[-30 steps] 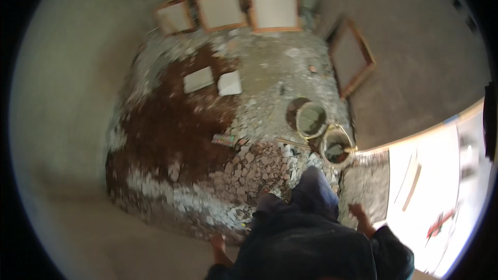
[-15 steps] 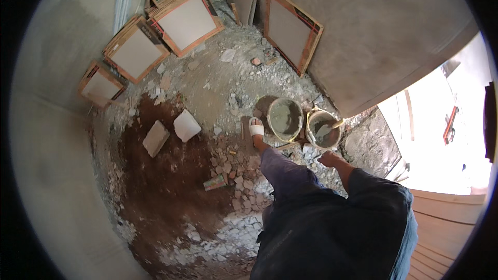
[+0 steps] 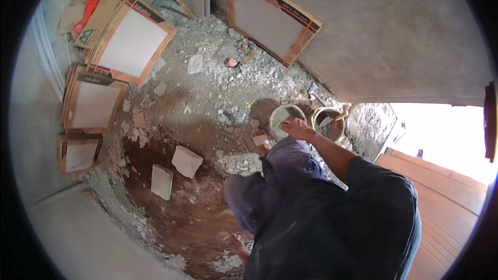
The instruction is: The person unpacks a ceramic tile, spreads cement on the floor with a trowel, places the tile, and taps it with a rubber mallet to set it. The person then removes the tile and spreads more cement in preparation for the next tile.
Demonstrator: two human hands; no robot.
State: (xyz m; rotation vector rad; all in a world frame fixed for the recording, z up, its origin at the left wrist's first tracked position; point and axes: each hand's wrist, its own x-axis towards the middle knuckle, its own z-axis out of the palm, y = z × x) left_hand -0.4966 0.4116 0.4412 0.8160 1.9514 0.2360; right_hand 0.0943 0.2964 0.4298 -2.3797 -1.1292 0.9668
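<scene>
My right hand (image 3: 296, 128) is over the round bucket (image 3: 273, 124) of grey wet mortar (image 3: 280, 115). Its fingers are loosely bent and somewhat apart, and I see nothing in them. Whether they touch the bucket's rim, I cannot tell. Close to its right stands a second bucket (image 3: 332, 136), with a trowel (image 3: 341, 116) whose light handle leans on the rim. Down beside my bent left knee, my left hand (image 3: 238, 246) hangs low over the ground, partly cut off by my dark shirt; its fingers are too small to read.
Two pale blocks (image 3: 187, 161) lie on reddish soil at the left. Boxed tiles (image 3: 132, 41) lean along the left wall, and another boxed tile (image 3: 270, 18) leans on the far wall. Rubble (image 3: 244, 72) covers much of the floor. A wooden panel (image 3: 441, 192) is at the right.
My right hand has moved from beside the second bucket to over the mortar bucket. My left hand has come into view, and my left knee shows bent. The view has turned.
</scene>
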